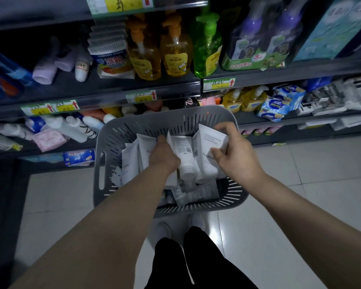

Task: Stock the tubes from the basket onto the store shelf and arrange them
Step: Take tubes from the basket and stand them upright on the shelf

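A grey slotted basket [133,124] sits on the floor in front of the shelves, holding several white tubes. My left hand [164,155] reaches down into the basket, fingers curled among the tubes, gripping a white tube [148,147] at its crimped end. My right hand [233,149] pinches the flat end of another white tube [206,151] printed with dark letters, lifted at the basket's right side. A third tube with a barcode [184,155] stands between my hands. The store shelf [113,84] runs across the top.
The shelf tiers carry yellow and green pump bottles [175,57], purple spray bottles [265,38], white bottles [75,126] and packets [279,105]. Price tags line the shelf edges. Pale floor tiles [300,184] lie to the right. My dark trouser legs [188,261] and shoes are below the basket.
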Available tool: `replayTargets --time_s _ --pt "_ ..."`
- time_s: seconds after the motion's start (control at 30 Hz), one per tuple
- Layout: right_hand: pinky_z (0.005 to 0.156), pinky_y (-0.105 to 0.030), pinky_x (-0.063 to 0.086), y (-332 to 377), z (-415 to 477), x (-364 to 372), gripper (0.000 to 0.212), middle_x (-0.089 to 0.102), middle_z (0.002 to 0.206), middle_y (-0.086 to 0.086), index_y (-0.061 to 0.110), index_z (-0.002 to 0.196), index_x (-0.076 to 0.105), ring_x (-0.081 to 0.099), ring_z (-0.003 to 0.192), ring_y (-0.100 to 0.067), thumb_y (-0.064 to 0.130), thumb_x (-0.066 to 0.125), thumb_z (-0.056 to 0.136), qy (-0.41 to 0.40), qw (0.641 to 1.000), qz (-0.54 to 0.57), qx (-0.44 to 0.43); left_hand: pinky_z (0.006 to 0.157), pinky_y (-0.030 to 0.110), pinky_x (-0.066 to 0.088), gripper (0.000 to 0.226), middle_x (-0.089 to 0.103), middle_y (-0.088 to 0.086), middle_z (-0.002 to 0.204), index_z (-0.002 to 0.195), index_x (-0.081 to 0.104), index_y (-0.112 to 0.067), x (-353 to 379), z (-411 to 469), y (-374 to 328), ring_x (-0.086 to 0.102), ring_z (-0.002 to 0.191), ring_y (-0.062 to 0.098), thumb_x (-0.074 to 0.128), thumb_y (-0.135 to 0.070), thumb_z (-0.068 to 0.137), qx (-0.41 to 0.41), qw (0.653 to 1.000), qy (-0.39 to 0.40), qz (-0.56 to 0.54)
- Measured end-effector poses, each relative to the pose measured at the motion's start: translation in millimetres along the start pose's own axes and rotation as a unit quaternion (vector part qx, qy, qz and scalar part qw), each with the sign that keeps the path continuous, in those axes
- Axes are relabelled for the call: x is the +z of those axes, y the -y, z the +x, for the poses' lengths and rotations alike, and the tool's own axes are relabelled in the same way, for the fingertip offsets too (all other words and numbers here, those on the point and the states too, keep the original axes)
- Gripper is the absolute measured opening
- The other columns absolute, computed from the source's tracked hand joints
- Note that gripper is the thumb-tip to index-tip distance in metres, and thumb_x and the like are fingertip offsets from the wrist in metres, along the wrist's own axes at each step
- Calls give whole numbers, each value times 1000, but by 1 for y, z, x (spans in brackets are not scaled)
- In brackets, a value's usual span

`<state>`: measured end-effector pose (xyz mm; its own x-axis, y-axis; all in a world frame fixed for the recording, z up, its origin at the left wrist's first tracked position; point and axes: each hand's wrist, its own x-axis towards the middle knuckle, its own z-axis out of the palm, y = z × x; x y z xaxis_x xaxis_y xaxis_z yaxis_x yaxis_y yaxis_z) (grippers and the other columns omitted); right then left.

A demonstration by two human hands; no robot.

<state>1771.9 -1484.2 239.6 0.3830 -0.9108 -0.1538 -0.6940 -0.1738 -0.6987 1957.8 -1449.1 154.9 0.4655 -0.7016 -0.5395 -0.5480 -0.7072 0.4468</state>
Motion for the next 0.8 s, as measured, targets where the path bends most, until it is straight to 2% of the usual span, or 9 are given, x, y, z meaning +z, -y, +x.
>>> replayTargets --time_s 0.07,0.13,0.23,0.3,0.37,0.43,0.53,0.7,0.8 --pt "68 -24 39 2 0 2 33 59 96 5 24 113 50 55 83 -14 15 65 85 5 1000 -20 -23 79 31 48 70 56 6 123 138 33 -21 -8 -2 7 58 107 28 67 -16 77 7 999 15 -37" --pt "67 -25 37 5 0 3 29 54 94 5 21 114 52 51 83 -13 16 63 88 16 999 -31 -38 77 28 44 52 59 5 119 129 45 -20 -15 -8 9 59 106 27 62 -17 81 21 999 9 -44" --pt "71 -31 46 12 2 6 25 56 94 1 21 113 53 56 84 -19 18 61 90 18 997 -45 -56 77 22 40 33 65 6 118 122 55 -15 -20 -14 4 60 106 25 58 -22 89 56 997 -34 -41" --pt "74 -33 48 18 4 9 24 58 101 -4 21 113 54 58 90 -24 16 60 90 16 996 -60 -57 78 22 40 33 64 10 121 124 55 -12 -24 -18 3 60 108 26 56 -20 92 61 995 -49 -62" --pt "76 -34 47 24 2 10 25 59 107 -6 22 112 55 58 95 -27 13 59 90 16 996 -70 -56 75 22 41 35 64 11 117 126 50 -15 -33 -27 3 61 101 25 56 -15 92 68 992 -61 -87" --pt "75 -35 49 35 -1 11 25 58 109 -6 21 112 55 59 95 -28 10 57 90 13 996 -65 -66 70 21 42 33 64 7 111 124 48 -17 -47 -43 4 58 91 18 56 -12 92 90 984 -86 -128" --pt "73 -36 48 57 -5 8 26 56 112 -8 19 116 53 58 97 -28 9 55 91 -2 993 -54 -100 67 20 44 28 63 1 104 118 50 -16 -80 -71 7 58 89 14 59 -12 92 122 966 -137 -181" --pt "72 -36 46 121 -6 6 26 57 108 -7 19 116 52 56 97 -28 11 57 92 -5 983 -47 -177 68 28 50 21 63 -4 94 107 51 -20 -157 -119 38 60 82 11 62 -15 89 167 932 -240 -215" --pt "68 -34 42 175 -8 15 27 56 109 -3 23 116 50 56 92 -26 14 56 92 -4 974 -39 -225 63 24 45 21 61 -10 87 101 50 -24 -210 -143 68 57 76 4 62 -14 88 154 910 -299 -240"
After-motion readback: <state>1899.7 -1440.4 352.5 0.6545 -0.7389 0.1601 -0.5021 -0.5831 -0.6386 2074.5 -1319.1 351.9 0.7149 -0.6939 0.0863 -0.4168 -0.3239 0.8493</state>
